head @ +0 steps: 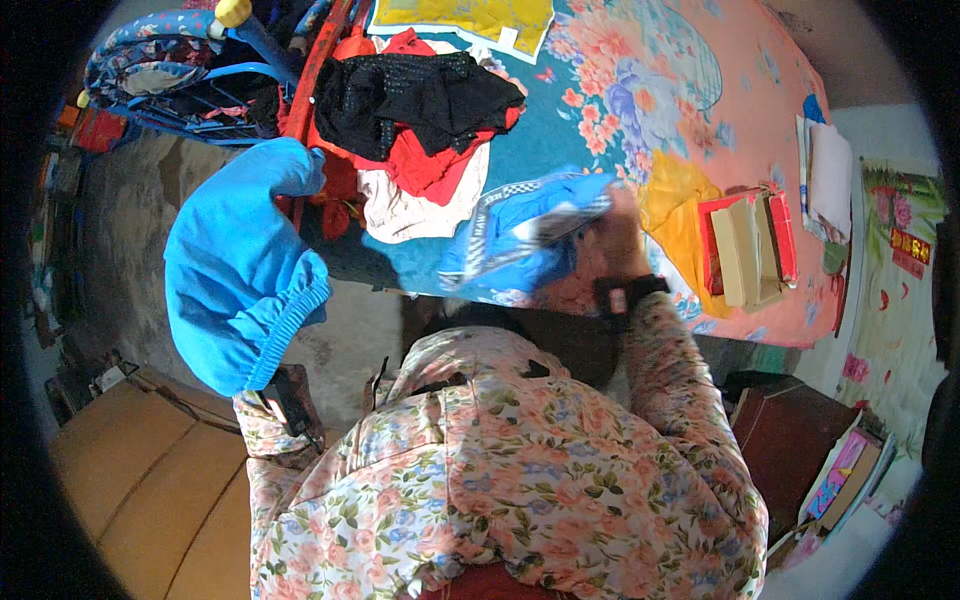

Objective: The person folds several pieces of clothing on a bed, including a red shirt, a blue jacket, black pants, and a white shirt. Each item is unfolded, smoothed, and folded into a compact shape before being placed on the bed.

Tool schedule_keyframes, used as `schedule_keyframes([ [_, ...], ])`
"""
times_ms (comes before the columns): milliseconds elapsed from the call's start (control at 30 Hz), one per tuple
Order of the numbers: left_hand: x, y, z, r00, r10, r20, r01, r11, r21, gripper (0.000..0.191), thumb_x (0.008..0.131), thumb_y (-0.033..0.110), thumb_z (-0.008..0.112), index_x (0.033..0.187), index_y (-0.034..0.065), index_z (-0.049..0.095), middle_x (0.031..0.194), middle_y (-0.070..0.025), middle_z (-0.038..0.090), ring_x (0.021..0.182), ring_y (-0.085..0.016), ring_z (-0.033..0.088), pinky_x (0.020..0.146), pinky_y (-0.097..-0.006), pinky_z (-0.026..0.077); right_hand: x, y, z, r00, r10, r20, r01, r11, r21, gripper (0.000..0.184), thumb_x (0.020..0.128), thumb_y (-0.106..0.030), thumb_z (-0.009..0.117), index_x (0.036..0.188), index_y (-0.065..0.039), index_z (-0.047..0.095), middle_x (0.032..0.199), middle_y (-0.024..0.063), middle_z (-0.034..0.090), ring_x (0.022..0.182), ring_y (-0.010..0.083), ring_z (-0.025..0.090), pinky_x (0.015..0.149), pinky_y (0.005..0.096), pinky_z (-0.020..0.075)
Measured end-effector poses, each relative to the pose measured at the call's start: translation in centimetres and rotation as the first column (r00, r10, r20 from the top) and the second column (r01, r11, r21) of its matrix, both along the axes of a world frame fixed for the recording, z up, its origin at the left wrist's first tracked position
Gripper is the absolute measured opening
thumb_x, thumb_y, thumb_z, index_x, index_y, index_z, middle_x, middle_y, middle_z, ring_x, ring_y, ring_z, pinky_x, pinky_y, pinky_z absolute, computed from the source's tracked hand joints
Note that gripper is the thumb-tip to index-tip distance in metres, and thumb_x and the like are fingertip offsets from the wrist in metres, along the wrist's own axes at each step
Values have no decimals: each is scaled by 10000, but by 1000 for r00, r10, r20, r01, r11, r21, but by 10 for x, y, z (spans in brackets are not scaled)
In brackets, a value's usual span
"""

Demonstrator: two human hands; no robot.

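Observation:
A bright blue cloth piece [232,255] with a gathered elastic edge covers my left hand completely, so the fingers and their grip are hidden. Its upper end bends over near the bed's red edge rail. My right hand [622,232], blurred, holds the right end of a blue garment [517,225] with black-and-white checkered, lettered trim. This garment lies at the bed's near edge and is blurred too. Just beyond it is a pile of clothes: a black sequined garment [412,101] on top, a red garment [435,169] under it and a white garment [412,214] lowest.
A floral sheet [592,135] covers the bed. To the right lie a yellow-orange cloth [671,195] and an opened red cardboard box [750,247]. A yellow cloth [472,22] lies at the far side. A blue-framed stroller [232,82] stands left, a brown sofa [150,495] lower left.

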State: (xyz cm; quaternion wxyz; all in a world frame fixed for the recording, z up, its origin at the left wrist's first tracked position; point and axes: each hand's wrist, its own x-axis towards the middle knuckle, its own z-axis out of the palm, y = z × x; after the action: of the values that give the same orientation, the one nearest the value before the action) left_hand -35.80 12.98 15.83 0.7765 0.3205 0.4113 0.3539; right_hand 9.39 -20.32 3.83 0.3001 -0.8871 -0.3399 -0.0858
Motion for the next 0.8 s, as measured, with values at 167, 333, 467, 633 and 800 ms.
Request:
schedule_keyframes([
  [167, 97, 3, 6, 968, -222, 118, 212, 973, 93, 542, 886, 369, 476, 1290, 23, 373, 1237, -134, 479, 1115, -269, 485, 973, -393, 369, 54, 22, 169, 792, 226, -567, 369, 562, 740, 33, 860, -93, 501, 866, -64, 516, 819, 13, 534, 726, 95, 529, 645, 247, 450],
  [333, 185, -13, 22, 862, -450, 233, 417, 891, 179, 550, 885, 373, 474, 1295, 23, 368, 1245, -137, 475, 1120, -272, 481, 975, -396, 368, 44, 45, 218, 979, 20, -202, 97, 827, 553, 223, 870, -171, 529, 1033, -19, 534, 863, 35, 575, 749, 130, 540, 668, 265, 454],
  [467, 208, -43, 24, 771, -592, 236, 556, 805, 205, 556, 884, 376, 472, 1299, 23, 364, 1252, -140, 471, 1124, -275, 479, 977, -398, 367, 28, 50, 152, 998, 22, 55, -11, 980, -199, 324, 838, -205, 564, 1094, -9, 529, 959, 158, 589, 822, 285, 567, 747, 357, 461],
  [633, 198, -73, 8, 649, -738, 187, 711, 675, 195, 563, 883, 380, 470, 1304, 24, 359, 1260, -143, 466, 1129, -278, 475, 979, -400, 366, -35, 42, 78, 560, 368, -742, -425, 897, 124, 486, 801, -250, 618, 1188, 2, 469, 1104, 181, 539, 997, 272, 536, 831, 351, 440],
  [800, 187, -93, -3, 505, -843, 187, 831, 533, 161, 570, 882, 385, 468, 1309, 24, 354, 1268, -147, 461, 1134, -281, 472, 981, -402, 365, -80, 58, 60, 411, 746, -524, -545, 662, 515, 390, 802, -172, 578, 1159, -36, 495, 1140, 169, 500, 1010, 278, 509, 863, 369, 410],
])
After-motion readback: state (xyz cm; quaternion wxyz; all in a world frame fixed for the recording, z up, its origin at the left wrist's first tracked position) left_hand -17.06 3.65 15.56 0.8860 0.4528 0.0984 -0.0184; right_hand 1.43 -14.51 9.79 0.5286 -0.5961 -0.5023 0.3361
